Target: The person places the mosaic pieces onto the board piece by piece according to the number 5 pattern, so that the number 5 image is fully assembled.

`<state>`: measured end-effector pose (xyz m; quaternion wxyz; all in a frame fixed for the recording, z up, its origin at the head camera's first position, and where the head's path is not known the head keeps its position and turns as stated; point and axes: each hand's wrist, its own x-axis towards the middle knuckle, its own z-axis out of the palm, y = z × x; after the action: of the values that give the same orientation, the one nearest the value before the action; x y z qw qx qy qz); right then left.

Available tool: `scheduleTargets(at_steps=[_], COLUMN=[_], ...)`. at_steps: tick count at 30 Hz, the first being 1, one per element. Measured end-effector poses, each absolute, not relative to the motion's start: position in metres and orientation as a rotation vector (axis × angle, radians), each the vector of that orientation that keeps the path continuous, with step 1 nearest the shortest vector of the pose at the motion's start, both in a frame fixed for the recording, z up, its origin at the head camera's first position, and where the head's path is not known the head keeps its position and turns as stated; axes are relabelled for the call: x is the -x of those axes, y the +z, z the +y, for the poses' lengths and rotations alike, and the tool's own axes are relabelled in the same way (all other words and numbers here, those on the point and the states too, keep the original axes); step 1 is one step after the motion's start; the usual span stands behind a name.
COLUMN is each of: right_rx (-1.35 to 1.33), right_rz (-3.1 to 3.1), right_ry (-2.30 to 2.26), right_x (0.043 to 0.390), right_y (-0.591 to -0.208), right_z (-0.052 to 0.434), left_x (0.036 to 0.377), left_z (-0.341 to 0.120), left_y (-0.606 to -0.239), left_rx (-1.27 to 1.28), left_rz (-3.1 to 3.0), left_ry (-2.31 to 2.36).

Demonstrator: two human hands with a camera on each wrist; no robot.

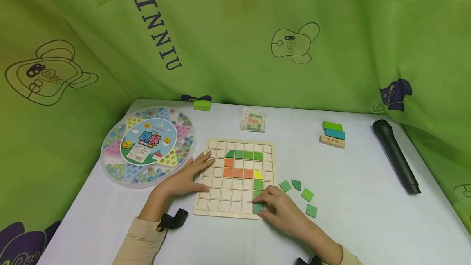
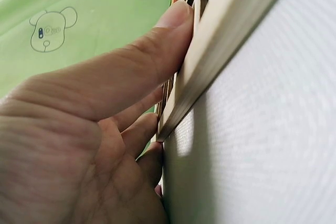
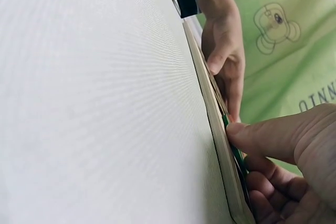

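Note:
A square wooden grid board lies on the table, with green, orange and yellow tiles in some cells. My left hand rests on its left edge, fingers spread. In the left wrist view, the thumb lies over the board's rim. My right hand is at the lower right part of the board. Between its thumb and index finger it pinches a dark green tile in the bottom row. From the right wrist view, the thumb touches the green tile at its edge, other fingers curled behind.
Several loose green tiles lie right of the board. Behind it is a pattern card. A round Chinese checkers box stands left, small blocks and a black microphone right. A green block lies by the curtain.

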<state>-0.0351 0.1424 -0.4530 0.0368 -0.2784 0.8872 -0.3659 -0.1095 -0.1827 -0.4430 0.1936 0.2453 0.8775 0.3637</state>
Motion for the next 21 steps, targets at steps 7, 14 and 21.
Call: scheduleTargets(at_steps=[7, 14, 21], right_rx=[0.853, 0.688, 0.521], right_rz=[2.726, 2.823, 2.88], right_ry=[-1.113, -1.097, -0.976], right_x=[0.035, 0.047, 0.063], right_y=[-0.45, -0.438, -0.438], right_z=[0.145, 0.169, 0.196], left_x=[0.11, 0.11, 0.11], left_z=[-0.183, -0.182, -0.183], left_y=[-0.444, -0.445, -0.446], left_rx=[-0.697, -0.693, -0.696], left_rz=[2.472, 2.461, 2.464], left_ry=[1.013, 1.019, 1.025])
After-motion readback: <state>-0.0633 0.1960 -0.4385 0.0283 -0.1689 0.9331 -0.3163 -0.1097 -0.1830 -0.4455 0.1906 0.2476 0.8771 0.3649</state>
